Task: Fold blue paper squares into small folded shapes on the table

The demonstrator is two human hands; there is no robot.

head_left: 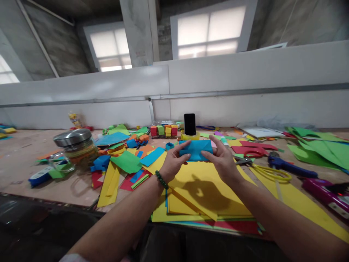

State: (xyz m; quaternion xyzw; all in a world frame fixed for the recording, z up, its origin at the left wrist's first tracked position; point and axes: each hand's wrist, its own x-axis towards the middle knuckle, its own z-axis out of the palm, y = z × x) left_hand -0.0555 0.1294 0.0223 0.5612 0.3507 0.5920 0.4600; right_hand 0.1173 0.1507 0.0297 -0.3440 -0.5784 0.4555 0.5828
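My left hand (172, 163) and my right hand (222, 158) both grip a folded blue paper (196, 149), held up above a stack of yellow paper sheets (207, 193) at the table's near edge. The left fingers pinch its left end, the right fingers its right end. A green bead bracelet (161, 179) circles my left wrist. The hands cast a shadow on the yellow sheets.
A glass jar with a metal lid (75, 146) stands at the left among paper scraps. Behind the hands a black phone (189, 124) stands upright in a yellow tape roll. Yellow-handled scissors (268, 171), red scissors (252, 150), a blue tool (289, 165) and green sheets (319, 147) lie at the right.
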